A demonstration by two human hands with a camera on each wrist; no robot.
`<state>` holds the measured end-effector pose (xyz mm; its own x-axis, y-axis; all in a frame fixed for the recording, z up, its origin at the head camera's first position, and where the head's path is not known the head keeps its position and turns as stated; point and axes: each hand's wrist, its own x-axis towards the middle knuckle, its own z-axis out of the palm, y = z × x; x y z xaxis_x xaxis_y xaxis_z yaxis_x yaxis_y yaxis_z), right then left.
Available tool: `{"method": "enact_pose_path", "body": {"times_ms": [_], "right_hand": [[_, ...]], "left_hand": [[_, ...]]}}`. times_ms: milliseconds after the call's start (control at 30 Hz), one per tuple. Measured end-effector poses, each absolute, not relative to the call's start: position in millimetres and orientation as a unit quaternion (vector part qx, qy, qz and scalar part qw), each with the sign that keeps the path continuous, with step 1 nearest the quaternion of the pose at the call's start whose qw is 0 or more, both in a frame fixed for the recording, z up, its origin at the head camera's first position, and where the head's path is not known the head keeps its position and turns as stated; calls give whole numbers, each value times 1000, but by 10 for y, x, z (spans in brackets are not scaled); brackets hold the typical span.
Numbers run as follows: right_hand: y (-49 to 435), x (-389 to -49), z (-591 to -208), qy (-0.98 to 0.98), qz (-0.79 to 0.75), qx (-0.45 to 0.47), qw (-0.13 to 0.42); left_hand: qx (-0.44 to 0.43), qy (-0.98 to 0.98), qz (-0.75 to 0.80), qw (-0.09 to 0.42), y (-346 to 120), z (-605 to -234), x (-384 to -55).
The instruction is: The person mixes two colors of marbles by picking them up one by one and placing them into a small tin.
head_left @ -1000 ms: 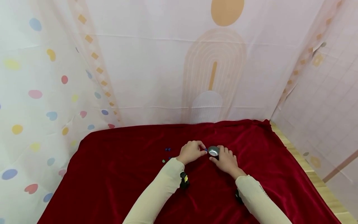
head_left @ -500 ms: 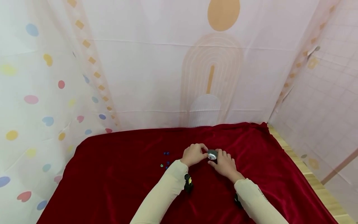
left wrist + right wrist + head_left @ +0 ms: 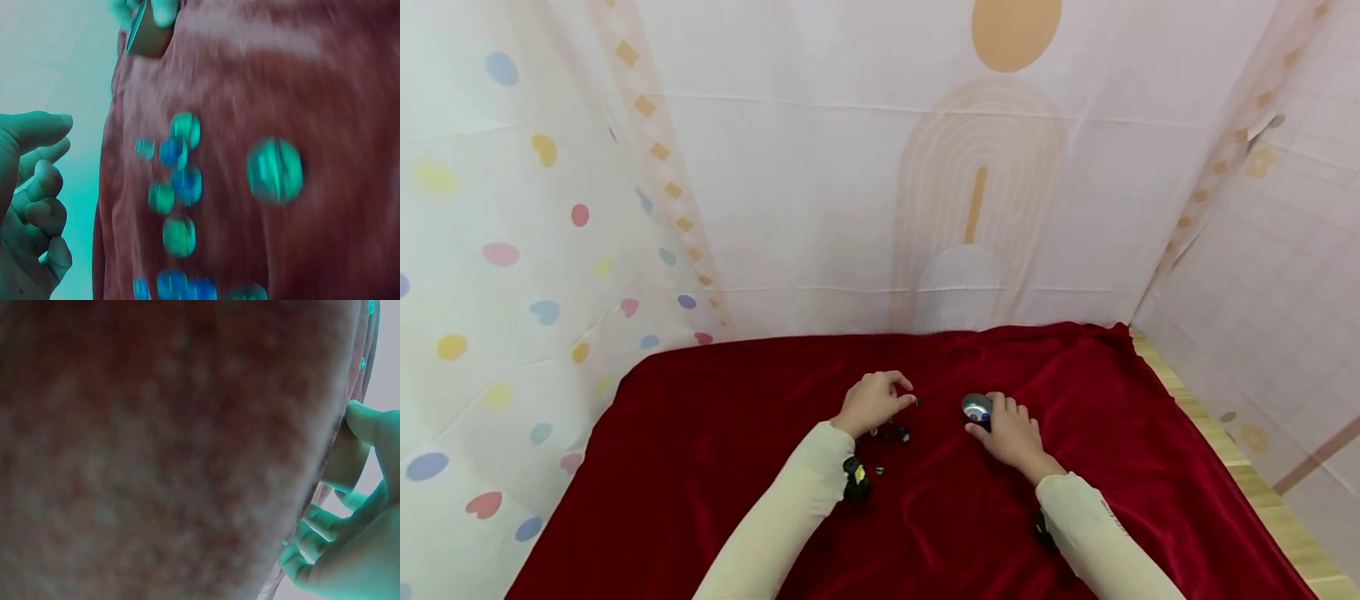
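A small silvery metal bowl (image 3: 974, 402) stands on the red cloth with blue marbles (image 3: 979, 417) inside it. My right hand (image 3: 1013, 429) grips its right side, thumb in front and fingers behind; the right wrist view shows the bowl (image 3: 345, 457) between them. My left hand (image 3: 872, 402) hovers left of the bowl, thumb and forefinger apart. Just past its thumb tip is a small greenish marble (image 3: 917, 402). In the left wrist view nothing shows between the left fingers (image 3: 39, 178). Several glass marbles, blue (image 3: 186, 186) and clear greenish (image 3: 275, 170), lie loose near it.
Red velvet cloth (image 3: 715, 467) covers the table, with folds at right. A patterned white curtain (image 3: 820, 208) hangs behind and along both sides. A strip of pale wood (image 3: 1225, 450) runs along the right edge. One stray marble (image 3: 879, 470) lies nearer the front.
The left hand brought a blue marble to the bowl, let it go, and moved back left over the loose marbles. The right hand stayed at the bowl. The head view shifted slightly.
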<state>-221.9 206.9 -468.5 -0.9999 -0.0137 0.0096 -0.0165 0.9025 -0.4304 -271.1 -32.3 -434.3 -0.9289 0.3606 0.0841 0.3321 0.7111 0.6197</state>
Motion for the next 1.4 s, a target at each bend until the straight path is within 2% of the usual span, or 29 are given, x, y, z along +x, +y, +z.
{"method": "enact_pose_path", "body": {"times_ms": [400, 1400], "right_hand": [[2097, -2220, -4635, -974, 226, 13, 5], [2067, -2197, -4651, -976, 219, 9, -2]], "left_hand": [[138, 931, 337, 24, -921, -4350, -2672], [109, 923, 360, 84, -1377, -4674, -2443]]}}
